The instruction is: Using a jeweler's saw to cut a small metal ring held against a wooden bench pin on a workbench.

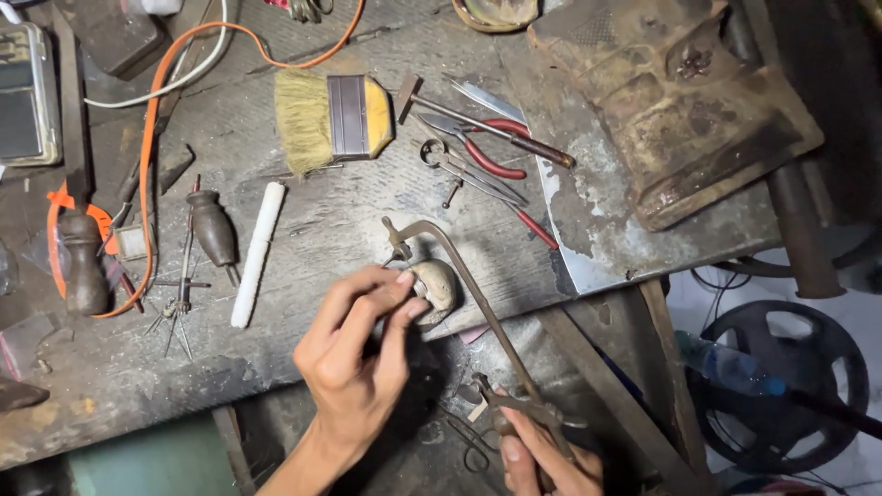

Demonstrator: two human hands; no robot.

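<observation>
Pinching something too small to make out against a worn wooden peg (436, 287) at the workbench's (303, 230) near edge, the left hand (358, 354) keeps its fingers narrow. The right hand (542, 455) grips the handle of a small frame saw (464, 294). Farther off lie a yellow-handled brush (333, 117), red-handled pliers (487, 152) and a white stick (258, 253).

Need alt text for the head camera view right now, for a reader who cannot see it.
A person's left hand pinches a small piece against a rounded wooden bench peg while the right hand grips a thin metal jeweller's saw frame. A yellow-handled bristle brush, red-handled pliers and a white stick lie on the worn grey workbench.
</observation>
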